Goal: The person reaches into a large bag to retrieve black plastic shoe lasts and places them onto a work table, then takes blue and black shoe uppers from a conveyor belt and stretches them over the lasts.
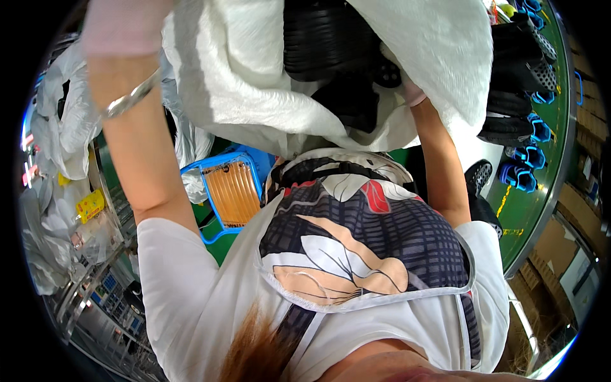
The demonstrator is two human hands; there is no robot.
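Note:
A large white woven sack [219, 83] stands open in front of me, its rim folded back in wide creases. Inside it lie a stack of black ribbed pieces [328, 41], a black piece with round dots [387, 73] and a dark flat-sided piece [350, 105]; I cannot tell their exact kind. My left hand [124, 25], in a pale pink glove, is at the sack's upper left edge, smeared and cut off by the frame. My right hand [414, 94] reaches into the sack's right side, its fingers hidden by the fabric and contents.
A blue-framed stool with a slatted tan seat [232, 191] stands at my left. Crumpled white plastic bags [63, 127] and a yellow packet [90, 205] lie farther left. Black footwear [519, 60] and blue sandals [522, 177] line a green surface [541, 191] at right, with cardboard boxes [554, 245] beyond.

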